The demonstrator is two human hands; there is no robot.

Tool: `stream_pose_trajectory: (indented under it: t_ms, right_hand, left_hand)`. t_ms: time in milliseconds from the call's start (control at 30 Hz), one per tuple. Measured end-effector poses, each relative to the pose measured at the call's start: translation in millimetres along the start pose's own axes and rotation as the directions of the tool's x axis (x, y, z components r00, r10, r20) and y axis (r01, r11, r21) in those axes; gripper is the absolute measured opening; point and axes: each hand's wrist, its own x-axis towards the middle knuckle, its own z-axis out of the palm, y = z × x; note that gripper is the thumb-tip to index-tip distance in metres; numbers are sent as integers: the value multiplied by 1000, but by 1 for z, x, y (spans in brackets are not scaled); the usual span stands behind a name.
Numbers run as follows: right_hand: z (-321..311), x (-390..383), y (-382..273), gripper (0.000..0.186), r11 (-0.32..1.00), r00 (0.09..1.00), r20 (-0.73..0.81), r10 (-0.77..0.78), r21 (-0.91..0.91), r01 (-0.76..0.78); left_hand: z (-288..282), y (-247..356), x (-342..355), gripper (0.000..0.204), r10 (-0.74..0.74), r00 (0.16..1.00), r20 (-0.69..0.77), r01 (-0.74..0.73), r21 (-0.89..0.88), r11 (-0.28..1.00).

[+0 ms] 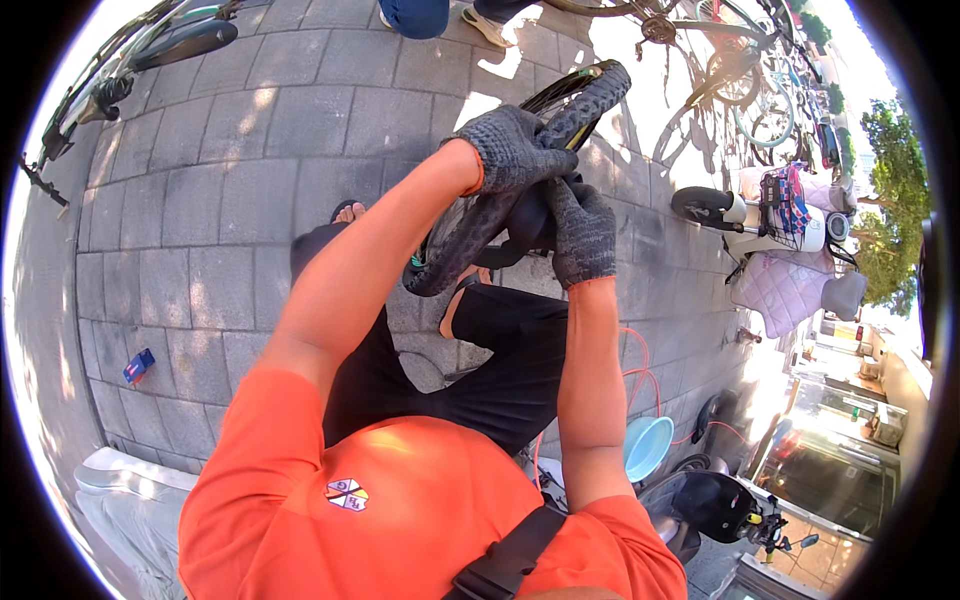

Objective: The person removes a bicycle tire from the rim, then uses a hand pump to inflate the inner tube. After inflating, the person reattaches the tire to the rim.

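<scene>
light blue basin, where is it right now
In the head view the light blue basin sits on the paving at the person's lower right, just right of the right forearm, with a thin orange hose looping above it and a dark scooter just below it.

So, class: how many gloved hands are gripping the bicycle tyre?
2. The left hand grips the tyre from above, near its upper end; the right hand clasps it just below, to the right. No other hands are in view.
</scene>
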Motion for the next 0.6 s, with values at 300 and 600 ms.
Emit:
stream_pose_trajectory:
  t_ms: [300,600]
  right_hand:
    - [-17,13,3,50,692,771,634,60,530,-490]
    - [-11,26,-13,36,907,951,284,127,355,-227]
  left_hand:
    - [-5,15,-15,59,-52,999,4,52,-13,999]
    - [-15,25,-23,62,-76,997,34,74,55,996]
